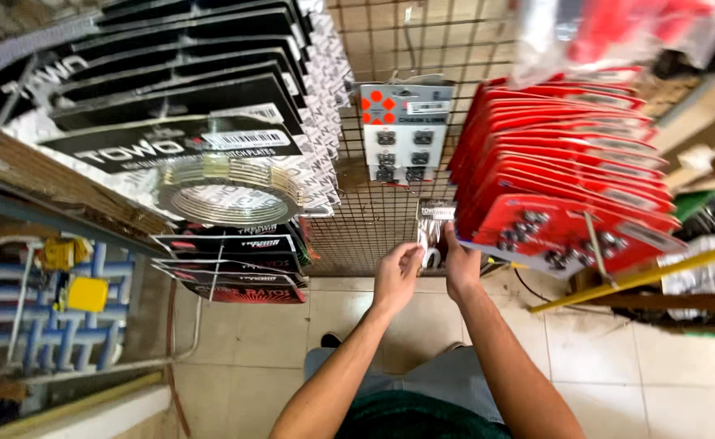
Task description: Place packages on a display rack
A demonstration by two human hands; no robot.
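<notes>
Small packet (434,232) against wire grid (373,219), just below grey card (402,130), left of red cards (569,179). Left hand (396,276) pinched on packet's lower edge; right hand (460,264) clamped on its right side. Best kept flat to grid, header steadied, neighbouring red cards untouched.

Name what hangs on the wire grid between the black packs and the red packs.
In the head view, a grey carded pack of small metal links hangs there.
</notes>
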